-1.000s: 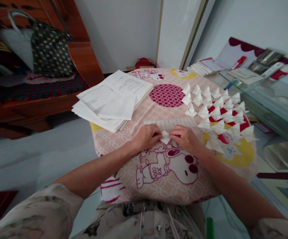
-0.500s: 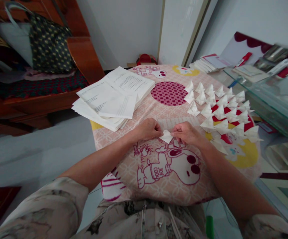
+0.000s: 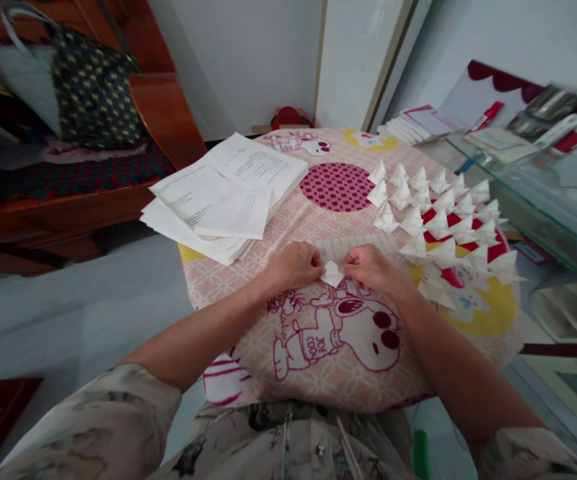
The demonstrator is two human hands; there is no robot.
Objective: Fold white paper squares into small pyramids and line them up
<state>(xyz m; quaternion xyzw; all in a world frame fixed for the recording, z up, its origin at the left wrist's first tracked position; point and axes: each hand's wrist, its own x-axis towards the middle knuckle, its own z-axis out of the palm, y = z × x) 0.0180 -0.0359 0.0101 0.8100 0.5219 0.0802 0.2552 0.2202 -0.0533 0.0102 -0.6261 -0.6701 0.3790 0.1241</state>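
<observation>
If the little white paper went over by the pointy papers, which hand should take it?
Probably the right hand: it's nearer the pointy papers, which sit on its side. The left hand is farther away, though both hands pinch the little white paper.

Ahead of you: pale wall (image 3: 238,67) | Your left: reddish-brown wooden bench (image 3: 161,107), grey floor (image 3: 93,310) | Your right: glass shelf (image 3: 533,207) | Lighting: subdued

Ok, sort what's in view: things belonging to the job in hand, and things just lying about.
Likely belonging:
small folded paper, pinched by left hand and right hand
other folded papers
probably the stack of printed sheets

Apparently lying about:
patterned bag on the wooden seat
silvery container
</observation>
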